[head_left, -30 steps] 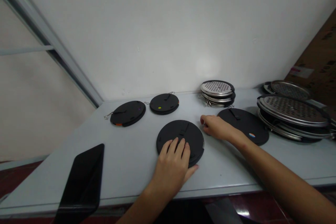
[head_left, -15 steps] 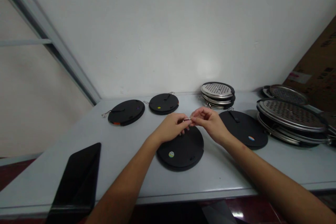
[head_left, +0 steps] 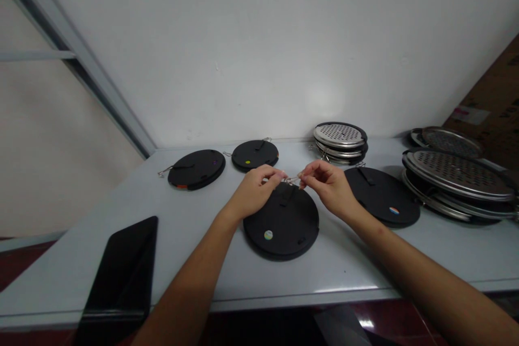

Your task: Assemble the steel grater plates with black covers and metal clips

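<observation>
A round black disc (head_left: 284,232) with a small round sticker lies flat on the table in front of me. At its far edge is a thin metal wire hook (head_left: 291,179), joined to a short black strap (head_left: 287,196). My left hand (head_left: 256,186) is closed in a pinch at the left of the wire, over the disc's far left edge. From the other side, my right hand (head_left: 326,184) pinches the wire's right end between thumb and fingertips. The fingers partly cover the wire.
Similar black discs lie at the back left (head_left: 197,169), back middle (head_left: 255,154) and right (head_left: 381,197). Stacks of perforated metal discs stand at the back (head_left: 340,135) and far right (head_left: 460,173). A black tablet-like slab (head_left: 121,270) lies front left. A cardboard box (head_left: 500,102) stands behind.
My hands have drawn slightly apart, and the wire hook and strap now show between them. The whole view has shifted a little.
</observation>
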A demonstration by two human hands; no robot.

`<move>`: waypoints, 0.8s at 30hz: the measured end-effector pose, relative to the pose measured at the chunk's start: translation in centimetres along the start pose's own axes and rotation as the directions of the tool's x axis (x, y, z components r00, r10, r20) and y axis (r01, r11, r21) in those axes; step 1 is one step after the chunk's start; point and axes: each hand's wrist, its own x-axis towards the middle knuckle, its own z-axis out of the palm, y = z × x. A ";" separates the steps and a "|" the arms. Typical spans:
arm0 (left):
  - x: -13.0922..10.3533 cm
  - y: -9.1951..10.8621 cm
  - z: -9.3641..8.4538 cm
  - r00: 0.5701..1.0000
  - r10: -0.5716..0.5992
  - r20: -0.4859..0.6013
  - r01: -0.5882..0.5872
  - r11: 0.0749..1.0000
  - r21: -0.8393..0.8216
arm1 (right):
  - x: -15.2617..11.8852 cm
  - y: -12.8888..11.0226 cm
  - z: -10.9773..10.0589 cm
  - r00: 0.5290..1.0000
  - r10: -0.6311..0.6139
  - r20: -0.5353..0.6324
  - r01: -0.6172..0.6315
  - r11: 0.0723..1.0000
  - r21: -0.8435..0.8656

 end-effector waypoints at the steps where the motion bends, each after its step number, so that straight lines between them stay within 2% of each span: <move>1: 0.0 0.0 0.0 1.000 -0.001 -0.020 0.001 1.000 0.001 | 0.0 0.1 0.0 1.000 0.003 -0.002 -0.003 1.000 0.009; 6: -0.1 0.3 0.5 0.998 -0.052 0.040 0.055 0.995 -0.087 | 0.0 0.2 0.1 0.999 0.002 0.032 -0.003 1.000 0.022; 8: -0.1 0.4 0.9 0.991 -0.120 0.056 0.128 0.973 -0.191 | -0.3 0.2 0.3 0.998 -0.054 0.021 0.055 0.997 -0.061; 10: -0.1 0.5 1.2 0.977 -0.206 0.045 0.210 0.930 -0.303 | -0.8 0.0 0.5 0.984 -0.172 0.050 0.179 0.955 -0.235; 12: -0.1 0.5 1.6 0.965 -0.262 0.025 0.252 0.893 -0.374 | -1.2 -0.2 0.8 0.942 -0.272 0.196 0.333 0.832 -0.443; 14: -0.1 0.5 2.0 0.965 -0.263 0.014 0.246 0.884 -0.397 | -1.6 -0.3 1.1 0.893 -0.275 0.356 0.444 0.670 -0.595; 15: -0.1 0.5 2.2 0.966 -0.259 0.023 0.245 0.879 -0.409 | -1.6 -0.2 1.2 0.880 -0.258 0.398 0.469 0.598 -0.650; 19: -0.2 0.5 2.6 0.958 -0.283 0.042 0.271 0.852 -0.448 | -1.6 0.2 1.3 0.876 -0.226 0.426 0.482 0.406 -0.776; 24: -0.2 0.3 2.4 0.959 -0.284 -0.002 0.261 0.885 -0.386 | -1.4 0.5 1.2 0.855 -0.228 0.466 0.514 0.252 -0.820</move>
